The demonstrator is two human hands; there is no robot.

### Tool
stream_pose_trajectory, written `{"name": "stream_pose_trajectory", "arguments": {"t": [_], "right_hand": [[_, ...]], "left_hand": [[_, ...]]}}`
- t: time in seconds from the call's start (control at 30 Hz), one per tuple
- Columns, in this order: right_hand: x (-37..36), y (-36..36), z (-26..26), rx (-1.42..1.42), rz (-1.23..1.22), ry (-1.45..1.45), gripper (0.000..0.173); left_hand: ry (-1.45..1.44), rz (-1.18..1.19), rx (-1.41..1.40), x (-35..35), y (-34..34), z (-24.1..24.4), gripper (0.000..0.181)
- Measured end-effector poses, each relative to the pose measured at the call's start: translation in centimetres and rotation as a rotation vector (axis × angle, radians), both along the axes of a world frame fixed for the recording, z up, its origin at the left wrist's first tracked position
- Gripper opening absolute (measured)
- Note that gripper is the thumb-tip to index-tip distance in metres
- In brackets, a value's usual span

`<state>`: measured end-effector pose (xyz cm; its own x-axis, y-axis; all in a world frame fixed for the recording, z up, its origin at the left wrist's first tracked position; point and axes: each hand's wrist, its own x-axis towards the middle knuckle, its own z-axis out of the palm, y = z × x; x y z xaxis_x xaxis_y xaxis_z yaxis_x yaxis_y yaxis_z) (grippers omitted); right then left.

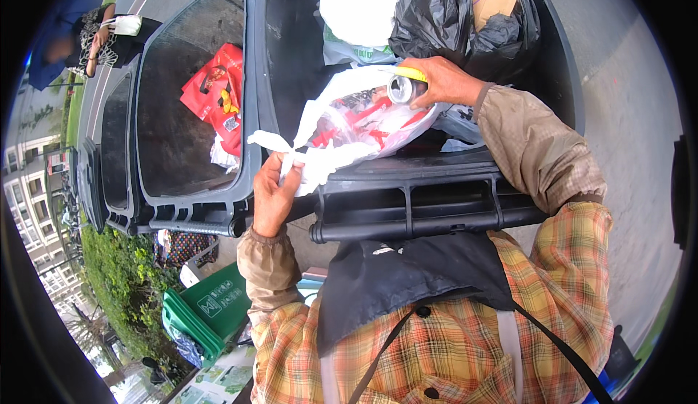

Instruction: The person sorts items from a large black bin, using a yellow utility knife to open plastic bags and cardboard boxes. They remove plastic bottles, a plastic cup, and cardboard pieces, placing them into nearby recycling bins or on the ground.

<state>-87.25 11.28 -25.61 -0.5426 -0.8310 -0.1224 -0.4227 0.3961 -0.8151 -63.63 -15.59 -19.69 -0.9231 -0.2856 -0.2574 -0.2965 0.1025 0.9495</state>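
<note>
My left hand (276, 191) pinches the knotted handle of a white plastic bag (349, 156) over the front rim of a dark wheeled bin (414, 167). Through the bag's open mouth show red and clear plastic bits and some dark print. My right hand (444, 82) grips a drink can (401, 90) above that opening, its silver end facing me. A yellow strip (411, 73) lies along the can under my fingers; whether it is part of the can I cannot tell.
A black rubbish bag (436, 11), a piece of cardboard (493, 0) and a bright white bag (362, 6) fill the bin's far part. In the neighbouring bin (163, 147) lies a red bag (218, 87). A green bin (212, 306) stands lower left. A person (92, 38) with an umbrella is beyond.
</note>
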Motion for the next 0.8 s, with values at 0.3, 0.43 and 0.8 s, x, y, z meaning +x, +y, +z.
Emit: {"name": "stream_pose_trajectory", "arguments": {"t": [0.3, 0.43, 0.8], "right_hand": [[-0.7, -1.2, -1.2, -0.4, -0.528, 0.105, 0.064], [-0.6, -1.3, -1.1, -0.44, -0.516, 0.06, 0.061], [-0.5, -0.8, -0.4, -0.361, -0.466, 0.154, 0.059]], "left_hand": [[-0.088, -0.053, -0.694, -2.4, 2.4, 4.1, 0.04], [0.388, -0.108, -0.868, -5.9, 5.8, 5.6, 0.029], [-0.565, -0.746, -1.39, -17.2, 6.7, -7.0, 0.107]]}}
